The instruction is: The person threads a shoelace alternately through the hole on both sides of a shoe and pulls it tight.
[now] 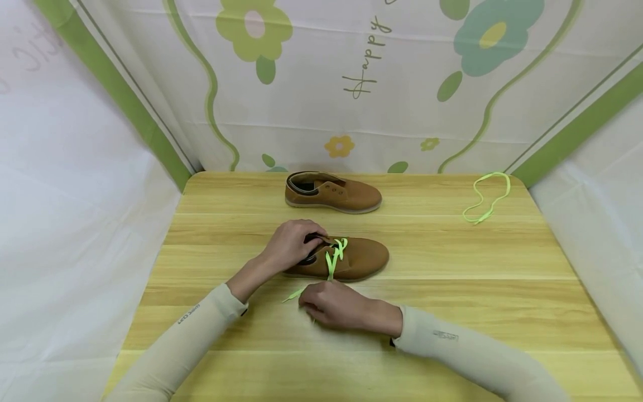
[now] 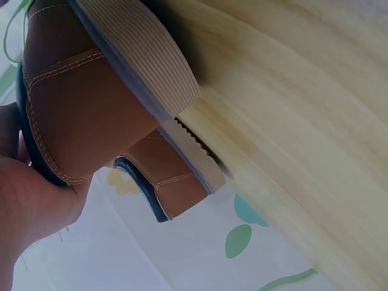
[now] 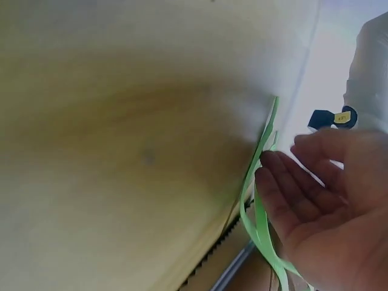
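Observation:
A brown shoe [image 1: 369,258], partly laced with a neon green shoelace [image 1: 330,265], sits on the wooden table, toe to the right. My left hand [image 1: 290,244] grips the shoe's upper at its opening, thumb at the collar; in the left wrist view the heel [image 2: 73,121] faces the camera. On the near side of the shoe is my right hand [image 1: 339,304], beside the lace's loose ends. The right wrist view has its fingers loosely bent, thumb apart from them, with the green lace [image 3: 257,212] running past the fingertips without being pinched.
Behind, parallel to the first, stands a second brown shoe [image 1: 359,195], its eyelets bare of lace. Another neon green shoelace [image 1: 507,187] lies looped at the far right of the table [image 1: 452,312]. White patterned cloth [image 1: 321,111] walls off the back and sides.

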Available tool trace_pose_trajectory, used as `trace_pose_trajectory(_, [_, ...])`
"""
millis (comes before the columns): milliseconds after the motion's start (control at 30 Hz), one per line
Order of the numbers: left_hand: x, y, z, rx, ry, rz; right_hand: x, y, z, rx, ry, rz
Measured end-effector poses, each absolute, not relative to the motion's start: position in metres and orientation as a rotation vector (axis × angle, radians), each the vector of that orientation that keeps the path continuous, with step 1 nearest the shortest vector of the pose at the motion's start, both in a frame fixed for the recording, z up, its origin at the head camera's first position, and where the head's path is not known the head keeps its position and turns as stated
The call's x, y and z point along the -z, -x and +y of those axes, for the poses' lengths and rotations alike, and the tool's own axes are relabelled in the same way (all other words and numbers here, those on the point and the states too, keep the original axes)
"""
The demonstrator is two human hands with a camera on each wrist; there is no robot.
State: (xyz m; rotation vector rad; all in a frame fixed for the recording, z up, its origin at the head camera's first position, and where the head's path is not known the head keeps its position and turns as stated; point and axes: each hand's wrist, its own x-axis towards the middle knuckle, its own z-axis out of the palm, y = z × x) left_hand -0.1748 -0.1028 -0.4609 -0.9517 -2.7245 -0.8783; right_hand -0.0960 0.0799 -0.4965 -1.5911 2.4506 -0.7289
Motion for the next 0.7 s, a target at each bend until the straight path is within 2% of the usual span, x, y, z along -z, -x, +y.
trace_pose_trajectory(200, [0.461,0.1744,-0.1025,0.869,0.949,-2.737,0.4952,0.0971,0.0909,0.523,1.813,2.43])
trace_pose_trajectory(700, [0.4633,0.1747,-0.1019,0.862,0.942,-2.727,0.5042,0.0971,0.0911,0.282,2.011,2.547])
